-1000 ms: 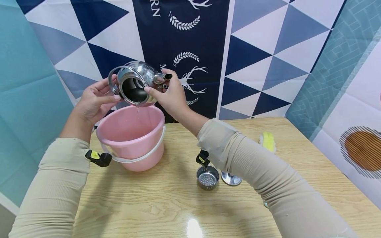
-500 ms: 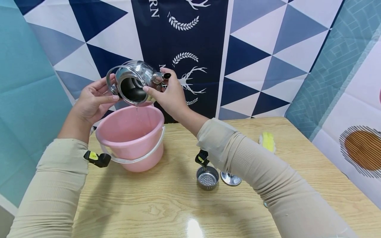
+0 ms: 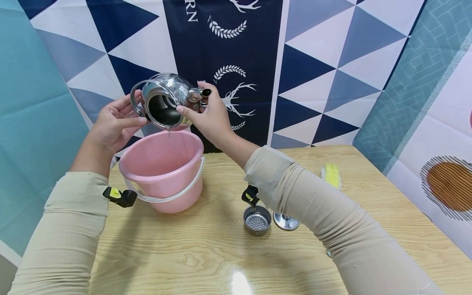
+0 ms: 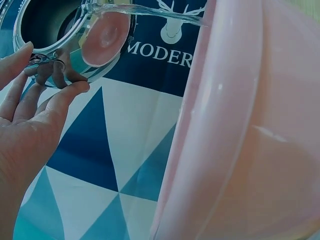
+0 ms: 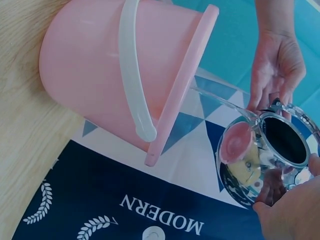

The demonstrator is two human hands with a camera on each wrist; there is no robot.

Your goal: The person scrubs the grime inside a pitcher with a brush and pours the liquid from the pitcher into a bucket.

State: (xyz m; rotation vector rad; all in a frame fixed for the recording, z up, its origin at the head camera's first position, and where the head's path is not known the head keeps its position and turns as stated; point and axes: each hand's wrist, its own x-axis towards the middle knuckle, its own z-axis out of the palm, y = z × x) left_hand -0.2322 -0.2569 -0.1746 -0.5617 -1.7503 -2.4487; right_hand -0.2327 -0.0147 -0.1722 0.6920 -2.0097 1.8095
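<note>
Over a pink bucket (image 3: 162,180), a shiny metal teapot (image 3: 175,88) hangs tipped with its lidless mouth facing down toward me. A thin stream of water (image 4: 150,12) runs from the mouth's lower rim into the bucket, seen best in the left wrist view. My left hand (image 3: 114,123) pinches the teapot at the foot of its loop handle, the thumb in front. On the other side my right hand (image 3: 212,116) grips the body beside the spout, thumb near the mouth's rim. In the right wrist view both hands hold the teapot past the bucket's rim (image 5: 185,85).
A perforated strainer basket (image 3: 257,220) stands on the wooden table (image 3: 206,254). Next to it lies a round metal lid (image 3: 287,221), partly behind my right sleeve. A yellow and white fluffy item (image 3: 332,176) lies farther right. A patterned cloth wall rises behind the table.
The teapot and both hands shift very slightly left. Water keeps running into the bucket, and both grips stay the same.
</note>
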